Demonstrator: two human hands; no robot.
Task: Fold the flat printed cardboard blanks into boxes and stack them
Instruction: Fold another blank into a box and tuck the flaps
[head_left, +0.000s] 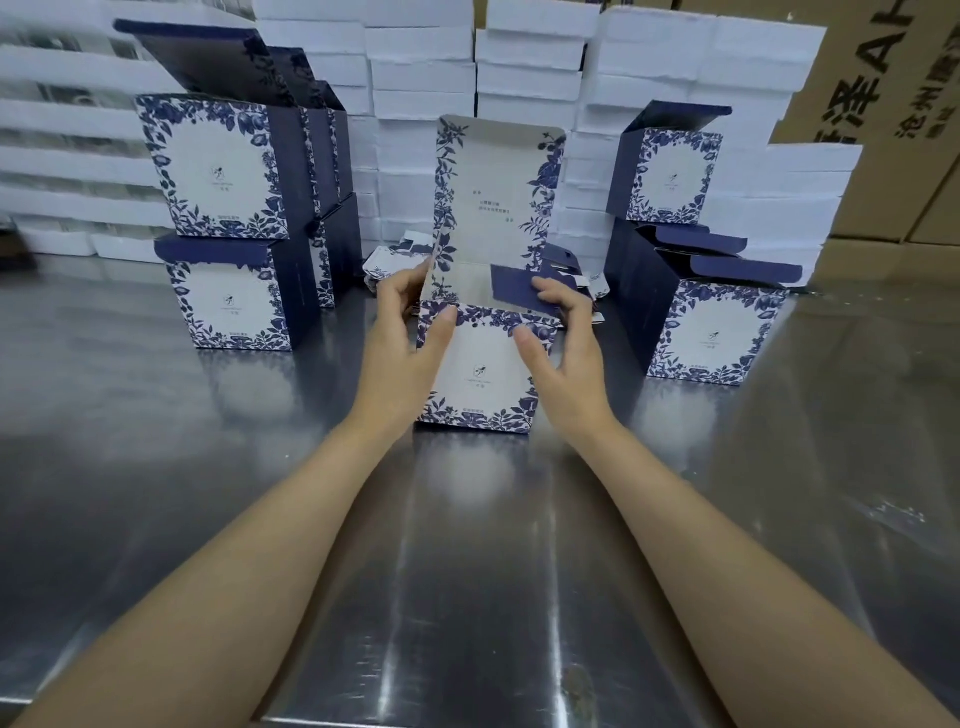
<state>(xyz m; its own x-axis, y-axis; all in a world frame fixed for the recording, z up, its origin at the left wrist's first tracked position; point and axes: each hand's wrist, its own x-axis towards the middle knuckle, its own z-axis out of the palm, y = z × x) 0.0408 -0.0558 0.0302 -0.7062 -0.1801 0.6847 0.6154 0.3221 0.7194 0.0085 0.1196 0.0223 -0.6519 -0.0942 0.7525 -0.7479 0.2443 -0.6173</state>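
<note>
The half-folded box (480, 379) stands at the middle of the steel surface (467, 545), its printed front facing near and its lid (493, 187) upright at the far side. The left hand (410, 327) grips the box's left front corner, with the thumb on the front panel and the fingers (410, 275) curled round the side wall. The right hand (566, 338) pinches the right front corner, its thumb on the front and its fingers (556, 288) bent over the dark blue side flap (514, 291), which leans inward.

The main risk appears to be that flap. If pushed at an angle, it could crease off its score line or miss its slot, leaving a wall that bows out. Squeezing the thin front panel too hard could dent it. The surface looks slick, so a one-sided push could skid the box far, into the flat blanks (387, 267) just behind it. The tall lid could flop shut over the fingers. The left stack (218, 171) and right stack (711, 332) stand near, with open lids that a swinging elbow or a carelessly placed box could topple.
</note>
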